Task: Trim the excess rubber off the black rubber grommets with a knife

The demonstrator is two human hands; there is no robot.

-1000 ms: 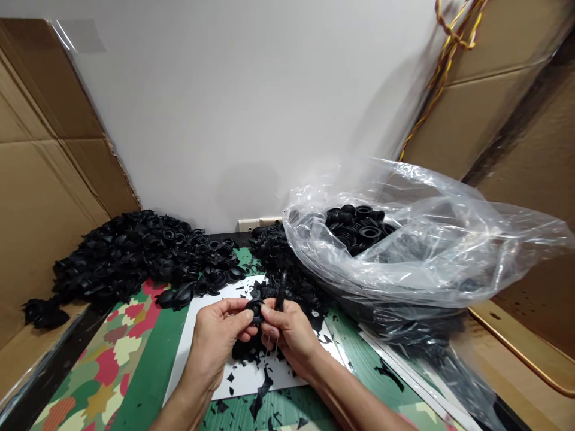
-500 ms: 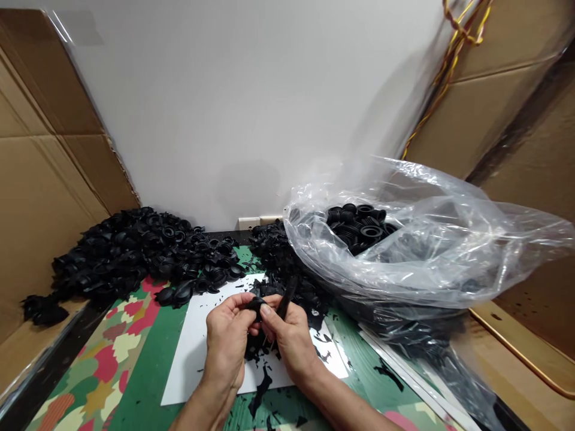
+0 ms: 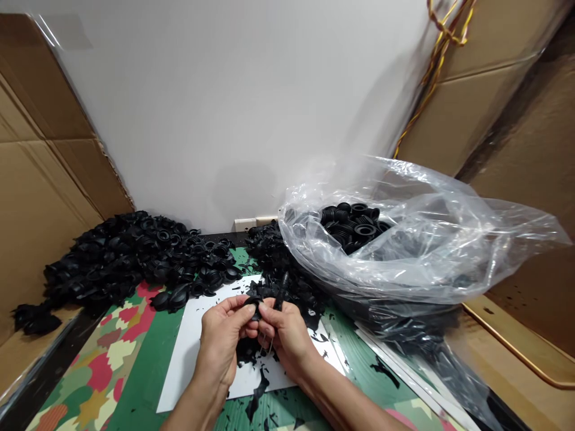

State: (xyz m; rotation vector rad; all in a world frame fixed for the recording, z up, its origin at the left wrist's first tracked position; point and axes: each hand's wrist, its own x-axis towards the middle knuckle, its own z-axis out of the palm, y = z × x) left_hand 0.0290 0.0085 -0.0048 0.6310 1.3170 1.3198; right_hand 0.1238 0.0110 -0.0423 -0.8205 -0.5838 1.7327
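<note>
White card (image 3: 188,359), hands (image 3: 220,350) pinching rubber bellows (image 3: 254,306)

One head-worn view looks forward and down from just behind the left hand (image 3: 219,346) and right hand (image 3: 286,342), close above them, taking in the surface (image 3: 135,353) and, beyond the hands, a white wall (image 3: 224,108).

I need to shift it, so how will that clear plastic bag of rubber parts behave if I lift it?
Probably floppy: the thin clear plastic bag lies in loose folds. Well filled with black ribbed rubber parts, it is likely fairly heavy. Its mouth gapes, so tilting could spill some.
</note>
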